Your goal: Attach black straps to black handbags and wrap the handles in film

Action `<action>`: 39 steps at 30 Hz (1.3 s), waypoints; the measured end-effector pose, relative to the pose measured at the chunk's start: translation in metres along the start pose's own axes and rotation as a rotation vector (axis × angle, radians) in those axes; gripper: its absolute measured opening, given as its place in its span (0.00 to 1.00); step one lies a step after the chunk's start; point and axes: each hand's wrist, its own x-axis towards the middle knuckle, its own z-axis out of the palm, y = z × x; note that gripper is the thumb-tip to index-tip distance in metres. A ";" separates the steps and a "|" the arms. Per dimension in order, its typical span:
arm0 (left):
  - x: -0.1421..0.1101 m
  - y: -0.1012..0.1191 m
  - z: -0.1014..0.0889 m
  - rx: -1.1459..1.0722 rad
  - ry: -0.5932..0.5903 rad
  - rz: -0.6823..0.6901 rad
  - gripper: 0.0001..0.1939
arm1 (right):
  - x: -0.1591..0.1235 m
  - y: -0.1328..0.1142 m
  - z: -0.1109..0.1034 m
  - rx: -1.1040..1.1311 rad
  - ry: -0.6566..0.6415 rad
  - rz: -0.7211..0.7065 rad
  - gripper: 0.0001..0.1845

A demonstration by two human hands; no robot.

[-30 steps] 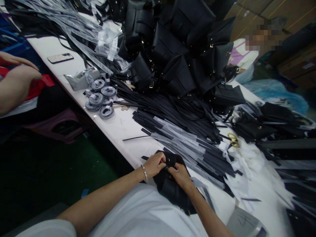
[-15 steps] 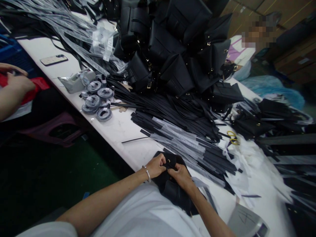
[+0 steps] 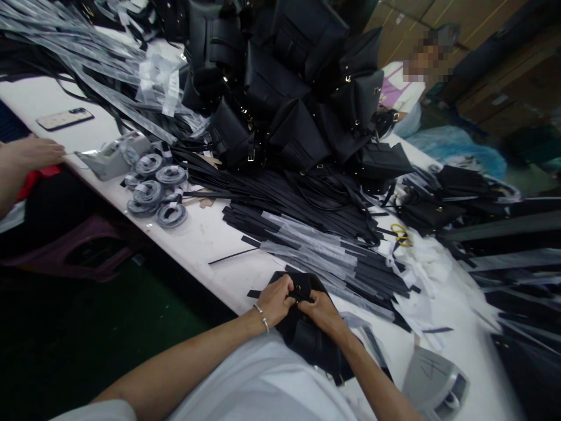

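A black handbag with small gold fittings lies against my body at the table's near edge. My left hand grips its upper part, thumb and fingers pinched together, with a silver bracelet at the wrist. Opposite it, my right hand pinches the same bag, close to a gold fitting. The fingertips of both hands nearly meet, and what exactly lies between them is too small to make out. Just beyond the bag, black straps, some in clear plastic sleeves, are spread across the table.
A pile of black bags stands at the back. Rolled straps, a tape dispenser and a phone are at left. Yellow-handled scissors and a grey device are at right. One person's arm is at left; another person stands behind.
The view has shifted, so the table's contents sit further left. Both my hands keep their pinch on the bag. At left, the other person's hand has moved to the table edge.
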 end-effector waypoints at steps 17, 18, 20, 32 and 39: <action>0.000 0.008 -0.040 0.047 0.176 0.477 0.13 | -0.053 0.000 -0.122 -0.023 0.339 -0.169 0.20; -0.002 0.008 -0.040 0.053 0.180 0.481 0.13 | -0.060 0.020 -0.132 -0.046 0.306 -0.136 0.24; -0.006 0.007 -0.037 0.062 0.193 0.481 0.12 | -0.067 0.065 -0.141 -0.080 0.232 -0.044 0.32; -0.061 0.059 0.010 0.068 0.321 0.549 0.09 | -0.061 0.138 -0.108 0.047 -0.109 -0.186 0.17; -0.089 0.096 0.065 -0.174 0.000 0.212 0.12 | -0.090 0.108 -0.109 0.291 -0.242 -0.234 0.21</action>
